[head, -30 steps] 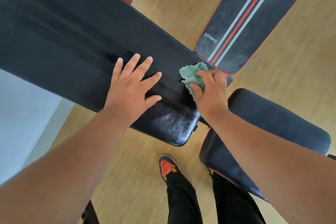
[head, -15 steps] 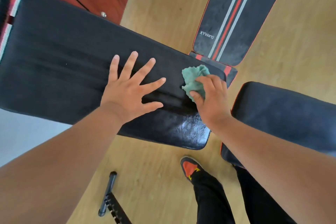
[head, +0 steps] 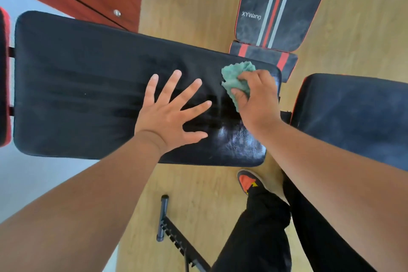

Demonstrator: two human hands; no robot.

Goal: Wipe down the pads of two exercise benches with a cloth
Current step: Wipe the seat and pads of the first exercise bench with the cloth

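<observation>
Right hand [head: 257, 97] presses green cloth [head: 237, 78] onto black pad [head: 88, 95].

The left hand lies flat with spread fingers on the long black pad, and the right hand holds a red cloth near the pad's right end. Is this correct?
Not quite: the cloth is green, not red, as the head view shows. The rest holds: the left hand lies flat with spread fingers on the long black pad, and the right hand grips the cloth near its right end.
</observation>
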